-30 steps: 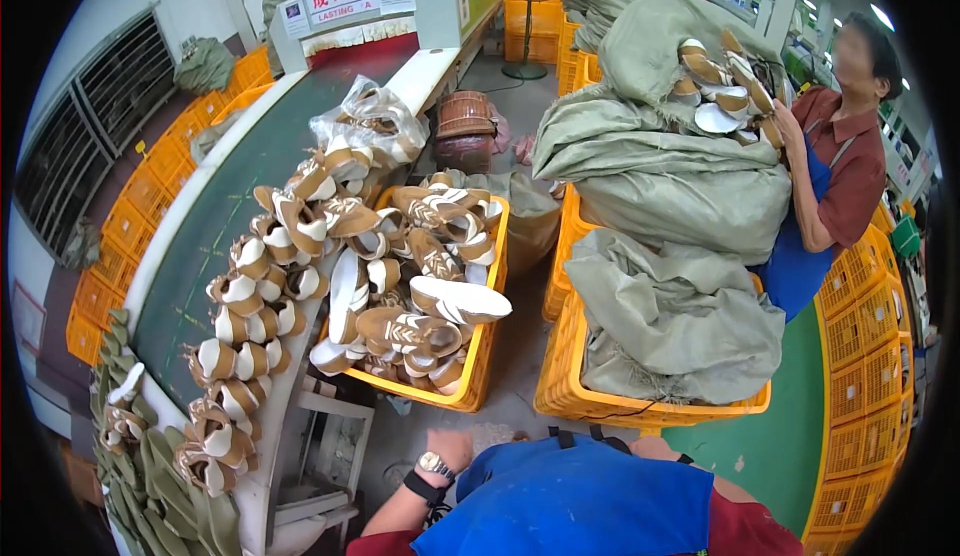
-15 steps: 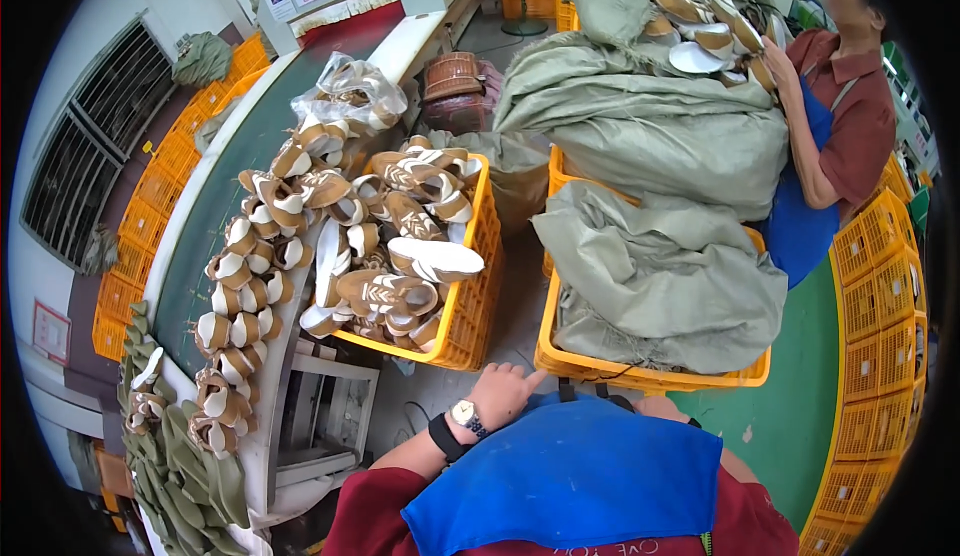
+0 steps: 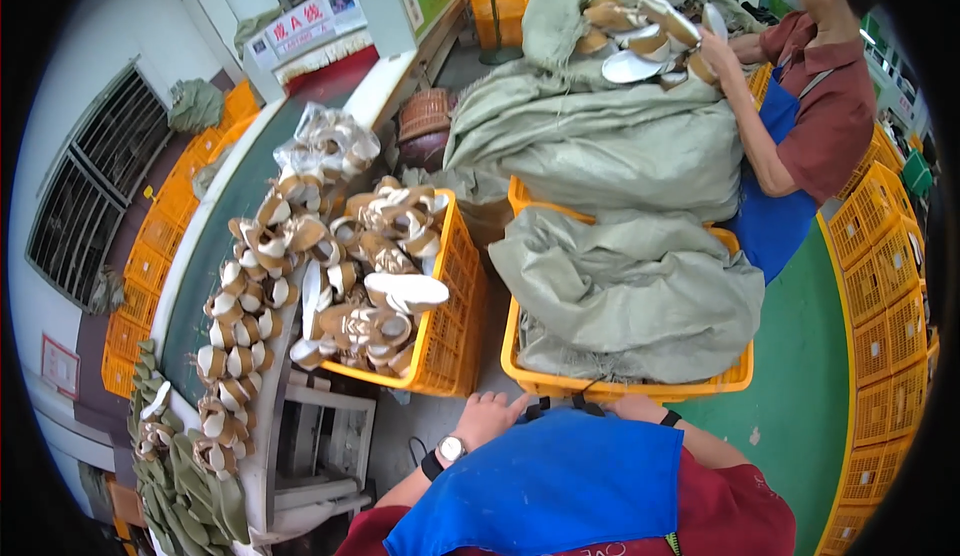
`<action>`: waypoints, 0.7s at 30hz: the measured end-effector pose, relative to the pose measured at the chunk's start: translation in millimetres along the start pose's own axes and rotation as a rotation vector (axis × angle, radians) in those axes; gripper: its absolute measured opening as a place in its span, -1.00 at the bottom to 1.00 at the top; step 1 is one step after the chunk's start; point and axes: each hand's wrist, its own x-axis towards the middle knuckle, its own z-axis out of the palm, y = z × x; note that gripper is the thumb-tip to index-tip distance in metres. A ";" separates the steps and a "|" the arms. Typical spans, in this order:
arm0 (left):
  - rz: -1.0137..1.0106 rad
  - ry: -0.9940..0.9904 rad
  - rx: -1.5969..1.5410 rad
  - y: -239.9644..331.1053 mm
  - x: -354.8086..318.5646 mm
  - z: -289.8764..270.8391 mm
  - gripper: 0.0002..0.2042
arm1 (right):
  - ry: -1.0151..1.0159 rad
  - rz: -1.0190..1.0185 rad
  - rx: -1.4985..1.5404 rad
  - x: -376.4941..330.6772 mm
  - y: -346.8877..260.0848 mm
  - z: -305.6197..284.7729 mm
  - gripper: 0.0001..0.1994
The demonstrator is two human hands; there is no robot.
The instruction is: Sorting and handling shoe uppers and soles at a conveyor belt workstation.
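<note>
My left hand [image 3: 488, 418], with a watch and a black band on the wrist, has its fingers stretched out beside the top of my blue apron [image 3: 550, 476]. Nothing shows in it. Just beyond is a yellow crate [image 3: 640, 390] covered with a crumpled grey-green sack [image 3: 640, 291]. My right hand [image 3: 636, 408] is close to that crate's front rim, its fingers partly hidden; whether it touches the rim I cannot tell. Black straps [image 3: 588, 403] show between my hands. Left of the sack-covered crate, another yellow crate [image 3: 455, 306] is heaped with brown and white shoes [image 3: 370, 326].
A green-topped bench [image 3: 190, 341] on the left bears rows of shoe uppers [image 3: 240, 331] and green insoles [image 3: 200, 486]. A co-worker [image 3: 815, 106] stands at far right, hand on shoes atop large sacks [image 3: 600, 136]. Stacked yellow crates [image 3: 880, 356] line the right side.
The view has shifted, so the crates sit further left. My right hand and forearm show more fully beside the apron. The co-worker leans further over the shoes on the sacks.
</note>
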 end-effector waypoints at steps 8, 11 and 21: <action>0.134 -0.151 0.027 4.8 18.2 -0.5 -0.46 | 0.024 0.065 0.065 -20.9 3.5 20.5 -0.67; 0.203 -0.162 0.099 5.0 32.3 -3.3 -0.45 | 0.164 0.129 0.266 -37.1 6.2 31.6 -0.68; 0.298 -0.265 0.094 -2.9 49.2 -9.4 -0.47 | 0.161 0.429 0.377 -79.5 21.7 113.0 -0.62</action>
